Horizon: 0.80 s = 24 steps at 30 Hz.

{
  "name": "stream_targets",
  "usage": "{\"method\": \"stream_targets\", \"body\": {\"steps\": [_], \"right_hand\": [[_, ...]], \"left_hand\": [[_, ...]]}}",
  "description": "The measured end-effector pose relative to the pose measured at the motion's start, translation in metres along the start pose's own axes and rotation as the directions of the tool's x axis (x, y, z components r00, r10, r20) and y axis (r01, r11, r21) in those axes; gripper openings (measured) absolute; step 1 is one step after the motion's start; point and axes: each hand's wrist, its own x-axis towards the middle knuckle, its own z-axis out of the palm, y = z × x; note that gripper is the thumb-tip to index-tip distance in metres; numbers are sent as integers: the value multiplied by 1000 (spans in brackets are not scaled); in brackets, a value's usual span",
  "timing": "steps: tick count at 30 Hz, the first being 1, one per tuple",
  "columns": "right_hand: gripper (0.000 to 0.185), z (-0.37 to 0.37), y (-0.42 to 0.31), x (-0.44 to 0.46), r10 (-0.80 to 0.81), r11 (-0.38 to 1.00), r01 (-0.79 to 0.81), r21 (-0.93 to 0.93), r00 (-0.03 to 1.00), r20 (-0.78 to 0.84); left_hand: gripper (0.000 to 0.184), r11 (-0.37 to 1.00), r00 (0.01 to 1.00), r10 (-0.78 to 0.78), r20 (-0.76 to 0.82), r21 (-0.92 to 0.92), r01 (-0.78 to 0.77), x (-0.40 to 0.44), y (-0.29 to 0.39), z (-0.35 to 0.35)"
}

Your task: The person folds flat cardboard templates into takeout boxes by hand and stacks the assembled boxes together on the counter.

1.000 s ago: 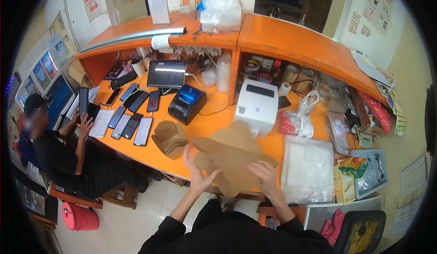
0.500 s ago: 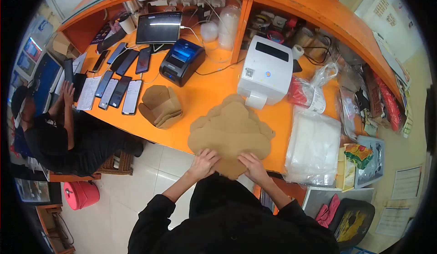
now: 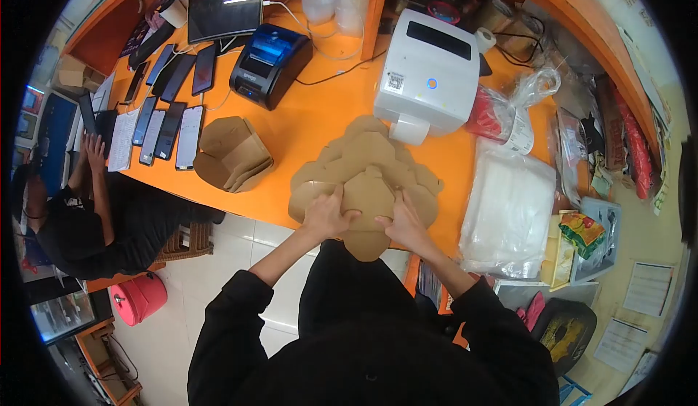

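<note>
A brown cardboard box blank with rounded flaps is between my hands, over more flat cardboard blanks at the orange table's front edge. My left hand is closed on its left side, thumb pointing inward. On the opposite side my right hand pinches the cardboard, its thumb near the left one. One flap hangs toward my body past the table edge. To the left stands a folded, open-topped cardboard box.
Behind the blanks is a white label printer; a black receipt printer stands left of it. Several phones lie at the table's left. Plastic bags are stacked on the right. A person sits at the far left.
Both hands have moved up and inward over the cardboard, thumbs now on top, and the blank's sides look bent up. The camera view has shifted, so the table things appear higher.
</note>
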Motion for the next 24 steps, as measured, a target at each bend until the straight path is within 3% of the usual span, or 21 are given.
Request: {"method": "stream_targets", "body": {"steps": [7,10,12,13,15,16,17,20,23,24], "right_hand": [[81,1,9,6,5,999,-2,-34,997,75],[77,-6,9,-3,-130,986,128,103,991,10],[63,-16,1,-17,-34,989,21,144,995,90],[57,-22,-2,-22,10,987,-32,160,991,133],[47,-27,10,-29,-288,947,296,-121,954,81],[44,-32,15,-32,-424,861,432,-269,901,90],[47,-38,16,-37,-567,804,544,-241,823,-30],[49,-59,10,-34,-686,699,630,-338,725,-68],[48,-59,40,-1,-638,690,470,-551,755,-154],[47,-61,45,2,-598,728,458,-511,788,-147]], "left_hand": [[66,999,997,32,-65,33,-30,2,-5,7],[59,998,993,42,-113,46,-37,-14,-5,10],[53,1000,995,-7,-104,29,10,-33,0,14],[44,994,985,97,-146,65,-88,-45,0,19],[33,937,891,348,-292,131,-323,-68,-3,31],[33,876,785,480,-391,168,-452,-77,-6,37],[34,799,654,587,-476,214,-561,-82,-5,38],[45,718,505,668,-546,295,-630,-96,25,29],[50,742,603,631,-488,152,-653,-68,33,66],[51,746,628,617,-474,100,-658,-63,38,75]]}}
